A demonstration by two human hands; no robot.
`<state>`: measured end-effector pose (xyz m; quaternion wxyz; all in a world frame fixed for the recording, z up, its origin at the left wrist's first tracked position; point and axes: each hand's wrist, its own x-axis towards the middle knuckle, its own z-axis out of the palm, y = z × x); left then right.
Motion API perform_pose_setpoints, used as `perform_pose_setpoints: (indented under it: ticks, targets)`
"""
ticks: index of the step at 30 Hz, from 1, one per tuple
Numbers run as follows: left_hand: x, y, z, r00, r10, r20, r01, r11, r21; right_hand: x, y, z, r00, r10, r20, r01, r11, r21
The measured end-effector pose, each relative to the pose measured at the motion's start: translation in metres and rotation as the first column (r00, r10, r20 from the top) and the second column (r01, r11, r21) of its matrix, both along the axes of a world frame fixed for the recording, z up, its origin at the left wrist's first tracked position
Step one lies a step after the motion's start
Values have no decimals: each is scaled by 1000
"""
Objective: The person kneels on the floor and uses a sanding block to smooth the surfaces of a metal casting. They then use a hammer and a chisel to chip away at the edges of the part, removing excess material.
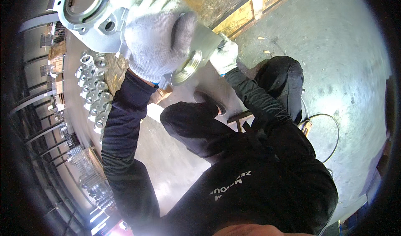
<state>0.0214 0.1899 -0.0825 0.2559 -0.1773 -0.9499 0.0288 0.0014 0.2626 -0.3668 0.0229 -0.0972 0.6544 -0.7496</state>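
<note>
The left hand (161, 37) and right hand (226, 55) are grasping a metal casting (94, 35) beyond the knees (181, 119), the left hiding its middle; similar castings (98, 102) are clustering leftward, a hose (338, 132) is looping rightward.

Bench (204, 4): brown, worn and stained top, upper centre. Timber edging (246, 14): pale yellow wood, along the right side of the bench. Floor (330, 65): smooth, grey-green, wide expanse at right. Scraps (261, 38): small, pale, scattered near the timber edging. Grey metal castings (98, 88): ringed, close-packed in rows, left. Cartons (57, 88): brown, stacked, far left beyond the castings. Stacked parts (90, 169): silvery, indistinct, lower left. Roof beams (35, 97): pale, spanning a dark ceiling, left rim. Hose (337, 138): thin, black, looped on the floor, right. Fitting (307, 127): brass-coloured, beside the hose loop.
</note>
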Motion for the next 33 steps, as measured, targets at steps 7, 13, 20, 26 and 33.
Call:
perform_pose_setpoints:
  ticks: [7, 13, 20, 26, 33]
  targets:
    - [1, -10, -11, 981, -100, -165, 89, 993, -73, 11, -1, 14, 959, 137, 249, -7, 887, -461]
    - [3, -17, -25, 981, -54, -189, 31, 992, -121, 32, 8, 27, 998, 68, -7, -69, 995, -72]
    - [32, -42, -49, 985, 171, -22, -167, 916, -366, 51, 16, 16, 955, 123, -269, -75, 980, 182]
    - [12, -29, -66, 907, 319, -275, -394, 872, -290, 55, 50, 18, 821, 376, -431, -85, 826, 557]
    - [7, -7, -59, 887, 447, -118, -457, 887, -70, 9, 79, 29, 959, 200, -203, -59, 837, 544]
